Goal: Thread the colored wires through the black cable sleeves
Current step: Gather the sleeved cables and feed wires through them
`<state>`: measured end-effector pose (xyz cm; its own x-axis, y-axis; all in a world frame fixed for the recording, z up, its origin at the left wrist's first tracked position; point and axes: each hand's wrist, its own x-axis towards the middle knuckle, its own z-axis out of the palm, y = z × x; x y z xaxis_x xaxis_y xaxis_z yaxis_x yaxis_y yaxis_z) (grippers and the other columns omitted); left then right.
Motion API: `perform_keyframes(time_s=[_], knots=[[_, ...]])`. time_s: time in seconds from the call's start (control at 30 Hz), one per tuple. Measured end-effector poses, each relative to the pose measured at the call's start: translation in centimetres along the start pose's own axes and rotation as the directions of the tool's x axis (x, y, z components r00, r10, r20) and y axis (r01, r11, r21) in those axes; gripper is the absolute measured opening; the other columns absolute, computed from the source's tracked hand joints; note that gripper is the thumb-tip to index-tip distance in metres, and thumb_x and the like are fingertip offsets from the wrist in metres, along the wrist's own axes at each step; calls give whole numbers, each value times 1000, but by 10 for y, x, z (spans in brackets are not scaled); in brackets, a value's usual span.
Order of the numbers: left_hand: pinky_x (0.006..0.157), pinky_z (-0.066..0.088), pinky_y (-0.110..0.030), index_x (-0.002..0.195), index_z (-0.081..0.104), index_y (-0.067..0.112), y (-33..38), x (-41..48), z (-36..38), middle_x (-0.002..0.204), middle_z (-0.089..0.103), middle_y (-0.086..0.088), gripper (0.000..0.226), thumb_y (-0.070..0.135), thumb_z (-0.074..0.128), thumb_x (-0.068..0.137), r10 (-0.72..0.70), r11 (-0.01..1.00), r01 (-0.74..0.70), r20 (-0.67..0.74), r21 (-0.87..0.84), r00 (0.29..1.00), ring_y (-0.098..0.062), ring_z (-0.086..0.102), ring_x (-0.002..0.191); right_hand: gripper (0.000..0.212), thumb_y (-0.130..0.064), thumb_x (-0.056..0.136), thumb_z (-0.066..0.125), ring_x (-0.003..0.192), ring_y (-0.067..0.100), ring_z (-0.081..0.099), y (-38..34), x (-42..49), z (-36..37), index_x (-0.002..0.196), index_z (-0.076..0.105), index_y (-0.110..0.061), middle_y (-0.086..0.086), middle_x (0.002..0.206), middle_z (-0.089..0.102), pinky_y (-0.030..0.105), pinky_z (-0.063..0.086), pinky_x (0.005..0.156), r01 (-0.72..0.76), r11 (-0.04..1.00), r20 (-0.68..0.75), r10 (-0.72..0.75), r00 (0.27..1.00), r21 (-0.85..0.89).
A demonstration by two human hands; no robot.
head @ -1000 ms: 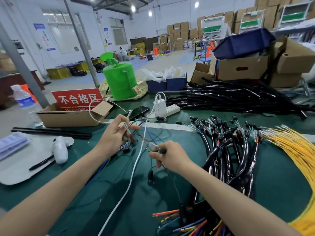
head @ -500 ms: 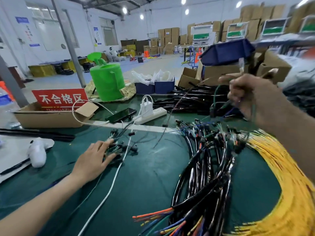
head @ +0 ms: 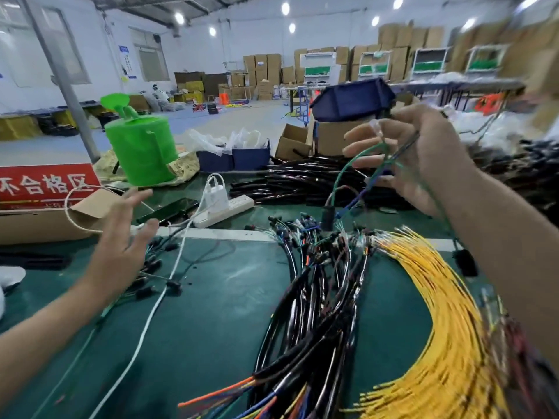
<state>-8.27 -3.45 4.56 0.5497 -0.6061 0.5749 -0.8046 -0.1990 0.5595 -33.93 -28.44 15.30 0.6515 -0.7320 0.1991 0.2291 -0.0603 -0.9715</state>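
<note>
My right hand (head: pixel 414 152) is raised above the bench at the upper right and holds a small bunch of thin colored wires (head: pixel 360 173), green and blue, that hang down to a short black piece (head: pixel 328 217). My left hand (head: pixel 127 237) hovers over the left of the green mat with fingers spread, holding nothing. A heap of sleeved harnesses (head: pixel 317 297) with colored wire ends lies mid-table. Empty black cable sleeves (head: pixel 290 182) are stacked behind it. A thick fan of yellow wires (head: pixel 438 313) curves along the right.
A green watering can (head: pixel 140 149), a white power strip (head: pixel 227 207) with a charger and white cable, a phone (head: pixel 169 208) and a cardboard box (head: pixel 39 219) with a red sign stand at the back left. Small loose connectors (head: pixel 157 267) lie below my left hand.
My right hand went from the table centre up and to the right, lifting the wire bunch. My left hand let go of its wires, pressed the connectors, and now hovers open above them.
</note>
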Motion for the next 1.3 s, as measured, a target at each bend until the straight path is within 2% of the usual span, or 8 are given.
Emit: perform_keyframes(time_s=[0.23,0.4,0.5,0.63,0.87,1.0,1.13,1.3], knots=[[110,21,-14,144,1,52,131,14,67,148,18,33,91,72,56,73,336,931,-242,387,-273,859,9,23,136,60,-54,93,29,71,23,62,17,-6,13,86,71,-11,10,84,71,35,45,70,-236,957,122,258,958,-168],[103,43,-44,141,15,52,146,12,113,116,65,-2,75,27,63,89,259,874,-2,464,-486,847,-15,58,114,62,-57,93,33,72,30,67,28,-15,-4,96,68,-6,16,83,70,40,55,68,-321,947,132,320,938,-17],[75,56,-35,140,24,44,137,5,129,87,70,-2,61,22,57,93,258,837,94,542,-538,800,-16,67,73,66,-59,93,34,76,32,67,37,-19,-20,105,66,-4,17,86,69,42,58,66,-381,921,143,367,919,83],[54,38,-26,109,59,39,121,16,135,57,56,9,23,20,52,96,287,926,-122,456,-357,842,-6,47,52,63,-61,87,44,95,38,64,60,-24,-37,115,63,-9,19,103,66,48,57,70,-539,842,255,514,819,35],[46,28,-14,96,69,30,93,24,120,53,48,8,21,38,50,93,330,942,-268,414,-202,849,-5,40,45,55,-59,80,55,92,28,66,93,-33,-49,119,64,-21,17,112,68,35,39,74,-506,832,532,542,651,-228],[52,37,-25,83,56,27,80,21,117,58,54,5,19,26,45,99,308,950,-253,423,-181,852,-9,44,49,45,-48,81,60,93,27,65,105,-34,-51,109,63,-12,7,89,67,46,41,92,-523,850,653,429,624,-58],[46,36,-18,90,48,35,70,17,120,62,59,7,21,22,36,101,246,963,-166,442,-211,863,-6,42,46,44,-46,76,67,67,24,61,110,-36,-51,103,62,-12,7,80,56,45,53,74,-571,812,606,395,690,121],[47,43,-33,85,40,42,57,12,123,70,63,10,36,9,34,99,235,963,-137,471,-233,850,-13,44,45,49,-29,81,68,53,7,44,122,-40,-53,127,53,-17,8,122,65,22,46,58,-472,881,525,394,754,18]])
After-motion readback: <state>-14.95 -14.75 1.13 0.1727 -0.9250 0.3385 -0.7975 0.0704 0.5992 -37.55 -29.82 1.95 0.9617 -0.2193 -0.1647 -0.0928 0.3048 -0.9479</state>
